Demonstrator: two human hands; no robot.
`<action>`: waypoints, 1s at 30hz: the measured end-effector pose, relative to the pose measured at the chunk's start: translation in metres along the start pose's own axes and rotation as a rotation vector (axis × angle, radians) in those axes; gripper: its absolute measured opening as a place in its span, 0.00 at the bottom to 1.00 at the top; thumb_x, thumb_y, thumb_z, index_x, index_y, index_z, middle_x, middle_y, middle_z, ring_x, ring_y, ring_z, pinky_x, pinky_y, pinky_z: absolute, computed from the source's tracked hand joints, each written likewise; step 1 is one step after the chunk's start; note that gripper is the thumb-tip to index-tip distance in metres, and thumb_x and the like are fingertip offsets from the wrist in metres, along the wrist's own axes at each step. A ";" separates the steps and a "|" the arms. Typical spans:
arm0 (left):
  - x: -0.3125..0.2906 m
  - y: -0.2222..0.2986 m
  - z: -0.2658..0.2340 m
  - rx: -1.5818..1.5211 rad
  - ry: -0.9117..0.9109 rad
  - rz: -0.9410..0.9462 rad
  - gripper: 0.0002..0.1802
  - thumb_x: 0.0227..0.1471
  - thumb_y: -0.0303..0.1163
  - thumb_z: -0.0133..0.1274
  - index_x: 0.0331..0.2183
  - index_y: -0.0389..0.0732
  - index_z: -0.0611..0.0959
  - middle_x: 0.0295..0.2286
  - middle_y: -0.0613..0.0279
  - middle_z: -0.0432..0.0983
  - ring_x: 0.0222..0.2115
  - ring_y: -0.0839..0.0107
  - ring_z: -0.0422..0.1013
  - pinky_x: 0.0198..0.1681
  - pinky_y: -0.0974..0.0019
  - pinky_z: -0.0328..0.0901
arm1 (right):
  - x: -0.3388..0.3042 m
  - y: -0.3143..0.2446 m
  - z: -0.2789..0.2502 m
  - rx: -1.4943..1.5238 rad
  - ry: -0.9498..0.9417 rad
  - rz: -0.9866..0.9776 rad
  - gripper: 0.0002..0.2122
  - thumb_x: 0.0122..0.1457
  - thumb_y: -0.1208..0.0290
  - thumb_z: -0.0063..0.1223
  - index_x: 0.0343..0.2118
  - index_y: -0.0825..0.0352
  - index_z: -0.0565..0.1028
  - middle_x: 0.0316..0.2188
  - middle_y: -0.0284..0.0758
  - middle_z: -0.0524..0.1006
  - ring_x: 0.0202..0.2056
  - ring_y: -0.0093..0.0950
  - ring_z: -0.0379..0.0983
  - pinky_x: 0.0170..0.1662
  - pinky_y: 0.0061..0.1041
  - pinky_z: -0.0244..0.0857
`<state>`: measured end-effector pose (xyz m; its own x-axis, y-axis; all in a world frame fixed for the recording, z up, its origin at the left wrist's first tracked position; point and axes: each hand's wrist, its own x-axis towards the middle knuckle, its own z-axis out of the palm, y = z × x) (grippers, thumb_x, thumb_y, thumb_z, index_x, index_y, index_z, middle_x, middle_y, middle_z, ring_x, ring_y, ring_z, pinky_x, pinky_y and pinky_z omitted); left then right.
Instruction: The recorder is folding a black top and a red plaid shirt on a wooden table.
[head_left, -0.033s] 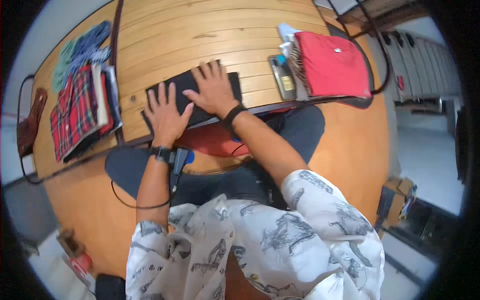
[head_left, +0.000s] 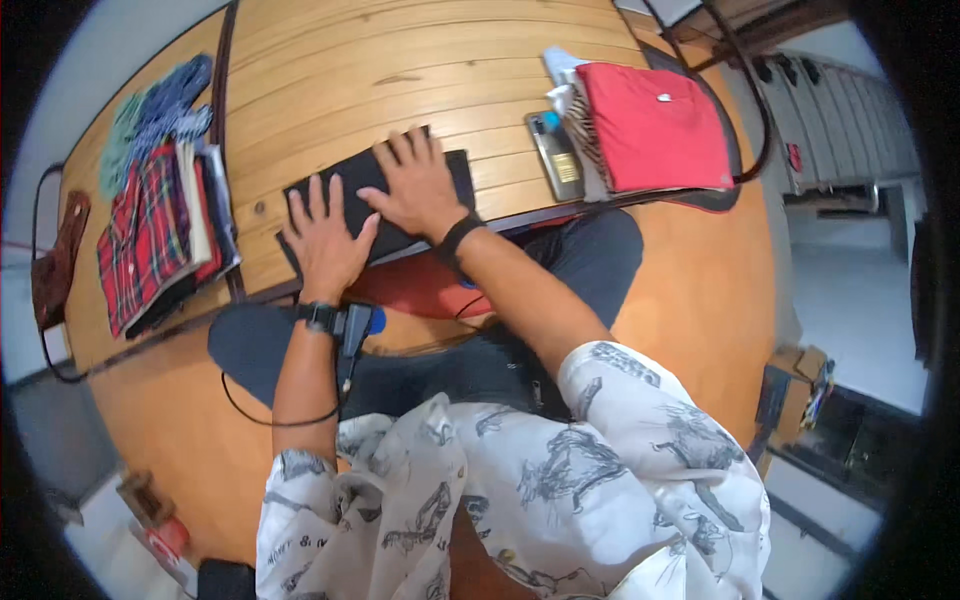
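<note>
A black folded cloth (head_left: 355, 173), apparently a garment, lies on the wooden table near its front edge. Both palms press down on it. My left hand (head_left: 328, 250) rests on its left part, with fingers spread. My right hand (head_left: 418, 195) lies flat farther to the right, fingers apart and pointing away from me. The two thumbs are close together but not touching. What kind of garment it is cannot be made out, since the hands cover much of it.
At the right, a red folded shirt (head_left: 655, 125) tops a stack of clothes, with a phone (head_left: 556, 157) beside it. Plaid clothes (head_left: 143, 235) and blue-green cloth (head_left: 165, 110) lie at the left. The table's dark metal frame (head_left: 225, 80) shows. A cardboard box (head_left: 795, 390) stands right.
The view has shifted very slightly. Both hands stay flat on the black cloth.
</note>
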<state>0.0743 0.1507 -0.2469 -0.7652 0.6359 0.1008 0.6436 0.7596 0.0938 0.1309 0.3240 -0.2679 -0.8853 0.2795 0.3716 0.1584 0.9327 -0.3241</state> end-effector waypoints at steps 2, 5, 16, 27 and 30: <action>-0.001 0.002 -0.001 0.024 -0.014 -0.002 0.47 0.54 0.60 0.54 0.67 0.46 0.62 0.68 0.49 0.50 0.68 0.38 0.43 0.65 0.31 0.39 | -0.002 0.000 -0.005 0.054 -0.033 0.016 0.36 0.59 0.41 0.50 0.61 0.67 0.68 0.63 0.50 0.64 0.66 0.54 0.52 0.67 0.55 0.45; 0.001 0.005 -0.004 0.028 -0.061 0.007 0.47 0.56 0.60 0.52 0.68 0.47 0.59 0.68 0.49 0.48 0.68 0.39 0.41 0.66 0.31 0.38 | -0.003 0.004 -0.001 0.029 0.003 0.022 0.36 0.59 0.41 0.50 0.61 0.67 0.68 0.63 0.50 0.64 0.65 0.53 0.53 0.67 0.54 0.46; 0.020 -0.001 -0.006 -0.017 -0.054 0.050 0.41 0.55 0.50 0.51 0.67 0.51 0.62 0.67 0.51 0.51 0.67 0.38 0.44 0.64 0.27 0.39 | 0.001 0.005 -0.002 -0.041 0.000 -0.019 0.35 0.58 0.40 0.51 0.60 0.65 0.69 0.60 0.45 0.66 0.63 0.48 0.56 0.65 0.52 0.48; 0.015 -0.004 0.001 -0.053 -0.017 0.012 0.41 0.54 0.51 0.52 0.67 0.53 0.63 0.67 0.51 0.50 0.68 0.40 0.42 0.64 0.26 0.39 | 0.001 0.000 -0.001 -0.035 -0.022 -0.028 0.34 0.59 0.44 0.52 0.60 0.67 0.69 0.62 0.47 0.65 0.65 0.51 0.53 0.67 0.53 0.44; 0.015 -0.004 0.002 -0.066 0.004 0.022 0.42 0.54 0.51 0.52 0.67 0.53 0.62 0.67 0.50 0.50 0.68 0.39 0.42 0.64 0.25 0.39 | 0.001 -0.002 -0.006 -0.020 -0.082 -0.006 0.34 0.60 0.44 0.52 0.61 0.67 0.68 0.63 0.47 0.64 0.65 0.51 0.53 0.67 0.53 0.44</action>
<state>0.0605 0.1575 -0.2474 -0.7511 0.6514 0.1076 0.6598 0.7350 0.1563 0.1321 0.3241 -0.2615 -0.9189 0.2550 0.3010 0.1609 0.9389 -0.3042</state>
